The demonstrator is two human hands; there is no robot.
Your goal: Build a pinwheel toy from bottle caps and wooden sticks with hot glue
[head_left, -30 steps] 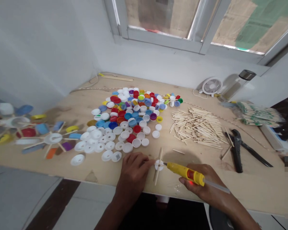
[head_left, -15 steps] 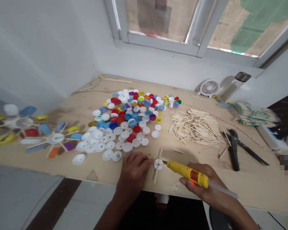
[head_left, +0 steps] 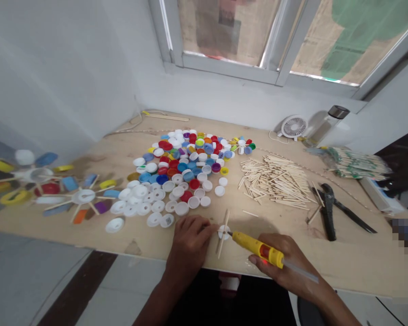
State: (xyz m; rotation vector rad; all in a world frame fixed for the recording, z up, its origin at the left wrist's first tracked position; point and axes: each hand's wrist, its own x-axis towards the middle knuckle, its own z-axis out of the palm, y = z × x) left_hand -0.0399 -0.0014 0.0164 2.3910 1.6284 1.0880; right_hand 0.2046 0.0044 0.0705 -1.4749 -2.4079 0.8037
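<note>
My right hand [head_left: 282,258] is wrapped around a yellow hot glue gun [head_left: 256,248], with a clear glue stick poking out of its back and a red light glowing. The gun's dark nozzle points left and meets the right side of a small white bottle cap [head_left: 221,235] lying on the table. Thin wooden sticks [head_left: 227,218] lie across that cap, pointing away from and toward me. On the cap's left, my left hand [head_left: 192,235] rests on the table with curled fingers, its fingertips at the cap's edge. What those fingers pinch is hidden.
A heap of coloured bottle caps [head_left: 182,206] spreads ahead, beside a pile of short wooden sticks [head_left: 280,181]. Wheel-shaped cap-and-stick pieces [head_left: 83,196] sit left. Black-handled cutters [head_left: 329,213], a small fan [head_left: 294,127], a bottle [head_left: 328,124] and bagged packets [head_left: 357,164] stand right.
The glue gun in my right hand has moved slightly left and down, bringing its nozzle onto the white cap. My left hand stays in place. The view has shifted slightly.
</note>
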